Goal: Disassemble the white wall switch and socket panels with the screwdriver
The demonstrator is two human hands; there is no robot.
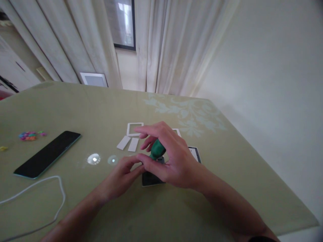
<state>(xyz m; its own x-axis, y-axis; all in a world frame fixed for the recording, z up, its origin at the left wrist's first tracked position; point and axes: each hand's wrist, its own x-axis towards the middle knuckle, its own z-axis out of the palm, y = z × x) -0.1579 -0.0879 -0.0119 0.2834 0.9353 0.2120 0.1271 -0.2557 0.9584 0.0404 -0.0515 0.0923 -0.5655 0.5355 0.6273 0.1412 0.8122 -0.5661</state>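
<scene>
My right hand is curled around a small green tool handle, which stands upright over a small dark flat device on the table. My left hand lies beside it, its fingertips pinched together against the device's left edge; what they hold, if anything, is hidden. A white square frame and two white rectangular strips lie just behind the hands. A dark-edged white card shows past my right hand.
A black phone lies at the left on the green tablecloth. A white cable loops near the front left. Two small clear discs sit between phone and hands. Coloured small bits lie far left. The table edge runs along the right.
</scene>
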